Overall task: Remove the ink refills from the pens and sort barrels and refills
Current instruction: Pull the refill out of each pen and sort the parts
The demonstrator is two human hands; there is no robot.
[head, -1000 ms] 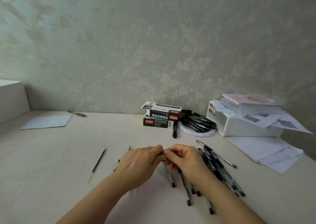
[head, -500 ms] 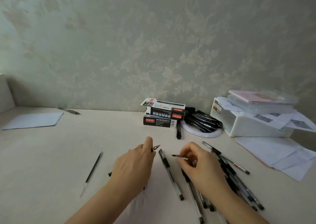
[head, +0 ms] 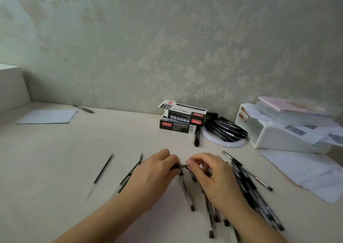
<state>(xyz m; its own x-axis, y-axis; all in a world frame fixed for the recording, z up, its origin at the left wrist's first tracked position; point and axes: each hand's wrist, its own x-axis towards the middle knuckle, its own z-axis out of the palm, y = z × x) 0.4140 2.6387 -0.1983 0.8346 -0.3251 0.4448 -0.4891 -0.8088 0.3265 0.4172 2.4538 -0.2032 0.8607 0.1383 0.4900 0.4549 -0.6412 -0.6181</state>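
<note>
Two hands meet at lower centre of the frame: a black-gripped clear plastic pen (head: 181, 167) is pinched at one end by the left hand (head: 157, 170) and at its tip by the right hand (head: 209, 172), probably so the tip can be unscrewed. A pulled thin black refill (head: 103, 170) is laid apart at left, while uncleared pens (head: 248, 187) are kept at right.

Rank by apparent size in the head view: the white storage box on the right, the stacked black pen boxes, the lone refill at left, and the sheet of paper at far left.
1. white storage box
2. sheet of paper and stacked pen boxes: too close to rank
3. lone refill, long but thinnest
</note>
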